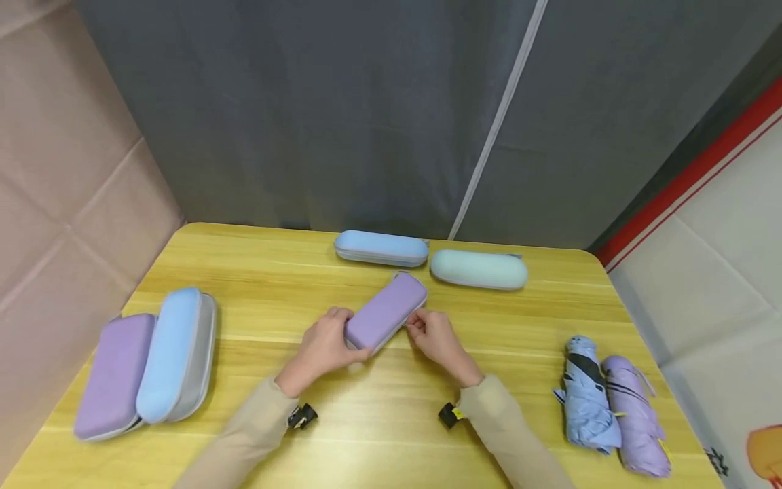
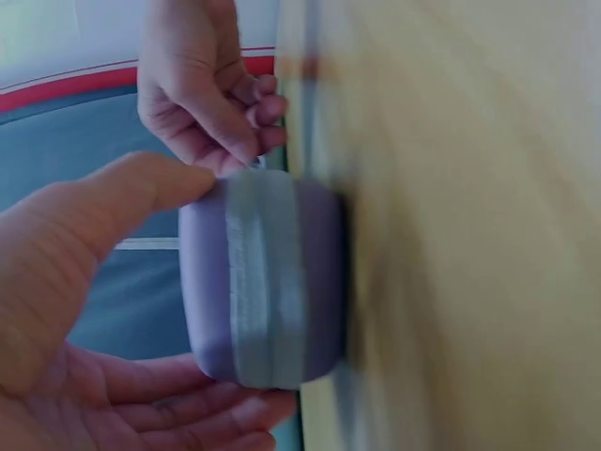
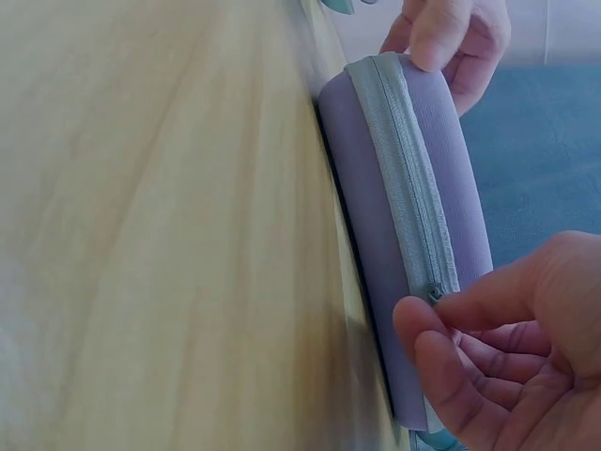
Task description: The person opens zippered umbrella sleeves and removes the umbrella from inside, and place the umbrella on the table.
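A small purple zippered case [image 1: 386, 311] lies at a slant on the table, a grey zipper band [image 3: 399, 155] running around its side. My left hand [image 1: 326, 343] grips its near left end, thumb on one side and fingers on the other, as the left wrist view shows. At the case's right side, my right hand [image 1: 436, 343] pinches the zipper pull [image 3: 435, 293] between thumb and forefinger. The zipper teeth look closed along the stretch visible in the right wrist view. Whatever the case contains is hidden.
Behind lie a blue slim case [image 1: 381, 247] and a mint-green one [image 1: 479, 269]. On the left are a larger purple case [image 1: 116, 373] and a larger blue case [image 1: 170, 356], side by side. A blue folded umbrella [image 1: 589, 397] and a purple folded umbrella [image 1: 635, 418] lie at right.
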Available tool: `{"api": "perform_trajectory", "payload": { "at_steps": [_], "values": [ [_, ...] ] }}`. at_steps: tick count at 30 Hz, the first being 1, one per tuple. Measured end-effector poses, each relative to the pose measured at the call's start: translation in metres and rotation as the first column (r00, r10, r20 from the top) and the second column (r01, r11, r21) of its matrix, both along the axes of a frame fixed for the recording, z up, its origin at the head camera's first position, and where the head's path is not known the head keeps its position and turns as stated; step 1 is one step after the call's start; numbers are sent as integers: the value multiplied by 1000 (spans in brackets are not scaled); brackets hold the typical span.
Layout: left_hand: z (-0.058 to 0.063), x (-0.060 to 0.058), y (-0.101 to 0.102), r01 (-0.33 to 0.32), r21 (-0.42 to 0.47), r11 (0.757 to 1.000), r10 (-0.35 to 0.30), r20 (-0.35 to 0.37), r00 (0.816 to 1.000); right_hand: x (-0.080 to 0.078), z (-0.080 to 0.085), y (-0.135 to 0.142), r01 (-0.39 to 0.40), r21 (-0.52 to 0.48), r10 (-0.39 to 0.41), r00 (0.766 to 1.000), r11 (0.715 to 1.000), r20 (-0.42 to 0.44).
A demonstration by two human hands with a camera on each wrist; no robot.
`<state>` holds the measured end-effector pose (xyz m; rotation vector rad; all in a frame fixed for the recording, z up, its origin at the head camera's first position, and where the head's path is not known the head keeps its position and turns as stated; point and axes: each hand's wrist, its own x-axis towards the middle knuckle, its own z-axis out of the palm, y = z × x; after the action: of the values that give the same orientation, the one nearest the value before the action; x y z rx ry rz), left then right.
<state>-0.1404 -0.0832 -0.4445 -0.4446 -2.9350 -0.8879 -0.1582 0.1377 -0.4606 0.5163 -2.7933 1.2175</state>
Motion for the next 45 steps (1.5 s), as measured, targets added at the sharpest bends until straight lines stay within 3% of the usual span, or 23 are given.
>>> {"api": "perform_trajectory", "payload": {
  "at_steps": [6, 11, 14, 19, 28, 33, 35, 37, 40, 41, 43, 45],
  "values": [
    [-2, 4, 1, 25, 12, 1000, -24, -84, 996, -2, 0, -1, 16, -16, -17, 1000, 1000, -8],
    [-3, 11, 12, -3, -60, 998, -9, -189, 982, -1, 1, -4, -8, -14, 8, 1000, 1000, -3],
    [-3, 16, 20, -57, -130, 990, 19, -275, 961, 2, 2, -7, -58, 0, 58, 998, 998, 3],
    [-4, 19, 35, -147, -235, 961, 37, -416, 909, 7, 2, -7, -125, 1, 125, 992, 992, 11],
    [-3, 21, 55, -233, -342, 910, 50, -467, 883, 13, 1, -1, -184, 36, 185, 983, 982, -23],
    [-1, 22, 60, -255, -378, 890, 48, -479, 877, 18, 2, 5, -226, 11, 226, 974, 974, 35],
    [1, 22, 58, -228, -380, 896, 34, -455, 890, 20, 2, 7, -243, -19, 244, 968, 970, 58],
    [7, 18, 52, -166, -371, 914, 14, -381, 924, 21, 0, 9, -255, -41, 257, 965, 966, 61],
    [21, 5, 37, -4, -326, 945, -64, -197, 978, 22, -2, 11, -264, -48, 266, 963, 963, 40],
    [27, -1, 30, 59, -306, 950, -101, -123, 987, 22, -2, 12, -265, -45, 266, 963, 963, 36],
    [34, -18, 17, 183, -273, 944, -196, -20, 980, 21, -1, 12, -253, -30, 255, 966, 967, 53],
    [37, -39, 5, 297, -223, 929, -299, 23, 954, 21, 0, 12, -239, -23, 240, 967, 971, 89]
  ]
}}
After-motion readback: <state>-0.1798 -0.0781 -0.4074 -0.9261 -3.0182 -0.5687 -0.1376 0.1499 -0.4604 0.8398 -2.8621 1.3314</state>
